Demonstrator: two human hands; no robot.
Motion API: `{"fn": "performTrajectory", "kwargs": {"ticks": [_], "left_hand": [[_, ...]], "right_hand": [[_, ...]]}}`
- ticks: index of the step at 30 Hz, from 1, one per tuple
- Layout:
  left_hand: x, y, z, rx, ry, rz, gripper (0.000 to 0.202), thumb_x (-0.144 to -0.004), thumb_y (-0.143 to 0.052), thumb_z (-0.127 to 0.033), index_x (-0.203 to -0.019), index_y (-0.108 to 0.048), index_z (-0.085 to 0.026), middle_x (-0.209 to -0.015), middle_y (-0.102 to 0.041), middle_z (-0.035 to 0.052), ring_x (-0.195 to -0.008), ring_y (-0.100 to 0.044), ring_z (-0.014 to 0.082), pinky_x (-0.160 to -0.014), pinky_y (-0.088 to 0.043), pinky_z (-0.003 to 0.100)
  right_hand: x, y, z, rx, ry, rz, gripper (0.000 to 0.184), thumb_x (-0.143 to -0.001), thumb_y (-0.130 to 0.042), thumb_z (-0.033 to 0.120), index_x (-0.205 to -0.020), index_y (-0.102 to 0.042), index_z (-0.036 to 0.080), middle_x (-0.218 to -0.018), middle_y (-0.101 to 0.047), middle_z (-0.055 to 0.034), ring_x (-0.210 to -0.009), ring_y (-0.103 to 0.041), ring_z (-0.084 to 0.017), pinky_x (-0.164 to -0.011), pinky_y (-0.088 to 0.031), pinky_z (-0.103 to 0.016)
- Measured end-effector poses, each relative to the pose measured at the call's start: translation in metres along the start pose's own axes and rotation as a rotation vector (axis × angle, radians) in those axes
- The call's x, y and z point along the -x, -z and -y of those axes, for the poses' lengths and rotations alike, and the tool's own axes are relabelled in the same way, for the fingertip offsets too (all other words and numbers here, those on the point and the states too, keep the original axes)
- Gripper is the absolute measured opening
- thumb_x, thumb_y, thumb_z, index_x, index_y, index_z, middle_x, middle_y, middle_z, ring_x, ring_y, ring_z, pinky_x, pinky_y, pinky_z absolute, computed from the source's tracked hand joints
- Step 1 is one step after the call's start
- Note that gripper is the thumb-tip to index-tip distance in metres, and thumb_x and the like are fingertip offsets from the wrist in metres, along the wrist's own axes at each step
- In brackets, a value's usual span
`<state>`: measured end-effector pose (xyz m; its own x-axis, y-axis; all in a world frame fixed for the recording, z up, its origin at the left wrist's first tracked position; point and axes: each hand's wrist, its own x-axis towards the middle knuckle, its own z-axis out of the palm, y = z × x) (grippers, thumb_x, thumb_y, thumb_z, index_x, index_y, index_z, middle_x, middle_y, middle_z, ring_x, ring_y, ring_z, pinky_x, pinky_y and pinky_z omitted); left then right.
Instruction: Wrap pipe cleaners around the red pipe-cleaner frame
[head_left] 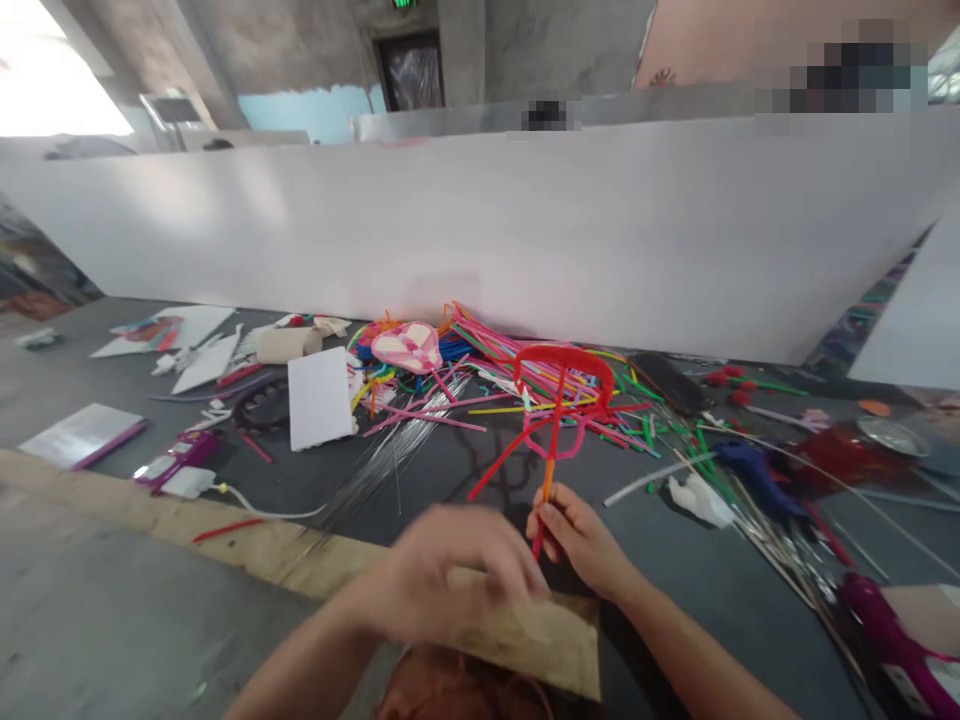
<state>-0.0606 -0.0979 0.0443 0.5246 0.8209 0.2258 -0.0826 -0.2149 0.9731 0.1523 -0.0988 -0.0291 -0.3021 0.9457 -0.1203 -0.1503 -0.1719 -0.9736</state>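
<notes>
Right hand (576, 535): thumb and fingers pinched round the lower stem of a pipe-cleaner shape (553, 470), held upright above the dark table (442, 490). Stem orange and red, its bottom end poking out below the fingers. At the top, a fuzzy red arch curves down on both sides; a pink loop shows beneath it. One straight red length slants from near the stem toward the lower left; cannot tell whether it is joined on.

Left hand (465, 570): just beside the right, nearer the body, fingers bent, badly blurred. Cannot tell whether it grasps anything. Tan tape (536, 645) runs along the near edge of the table, partly under this hand.

Behind the shape: a heap of coloured pipe cleaners (495, 350), mostly pink, with a pink heart-shaped piece (409, 347) at its left. Clear thin strands (401, 440) fan toward the near edge.

Left side: white card (320, 400), cardboard roll (287, 345), purple glue gun (180, 460) with a pale cord.

Right side: crumpled white tissue (701, 500), blue tool (757, 475), red can (847, 455); second purple gun (877, 620) at the near corner.

Tall white partition (480, 220) stands along the back.
</notes>
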Motion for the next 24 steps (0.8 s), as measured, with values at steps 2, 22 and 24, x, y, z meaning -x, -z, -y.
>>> {"fn": "performTrajectory", "kwargs": {"ticks": [2,22,24], "left_hand": [[-0.023,0.021,0.006,0.112,-0.038,-0.333,0.013,-0.077,-0.064,-0.032,-0.080,-0.065,-0.020,-0.075,-0.064,0.0043,-0.070,-0.059,0.0139,-0.068,-0.045,0.024],[-0.066,0.012,0.086,0.887,0.590,0.152,0.049,-0.087,-0.048,-0.047,-0.132,-0.040,-0.029,-0.113,-0.062,0.0130,-0.087,-0.067,0.0278,-0.069,-0.054,0.045],[-0.064,0.007,0.086,0.904,0.625,0.162,0.048,-0.086,-0.049,-0.047,-0.130,-0.042,-0.029,-0.108,-0.062,0.0113,-0.084,-0.067,0.0260,-0.069,-0.054,0.046]], "right_hand": [[0.000,-0.001,-0.003,0.015,0.005,0.051,0.030,-0.086,-0.049,0.050,-0.085,-0.043,0.020,-0.070,-0.060,0.0023,-0.042,-0.041,-0.005,-0.042,-0.029,-0.020],[-0.004,0.047,0.020,0.241,-0.279,0.200,0.042,-0.082,-0.050,0.055,-0.090,-0.063,0.017,-0.086,-0.067,-0.0060,-0.061,-0.061,-0.012,-0.053,-0.049,-0.024],[-0.009,0.073,0.034,0.111,-0.276,-0.078,0.043,-0.076,-0.058,0.058,-0.091,-0.062,0.019,-0.089,-0.067,-0.0062,-0.062,-0.062,-0.012,-0.051,-0.049,-0.023]]}}
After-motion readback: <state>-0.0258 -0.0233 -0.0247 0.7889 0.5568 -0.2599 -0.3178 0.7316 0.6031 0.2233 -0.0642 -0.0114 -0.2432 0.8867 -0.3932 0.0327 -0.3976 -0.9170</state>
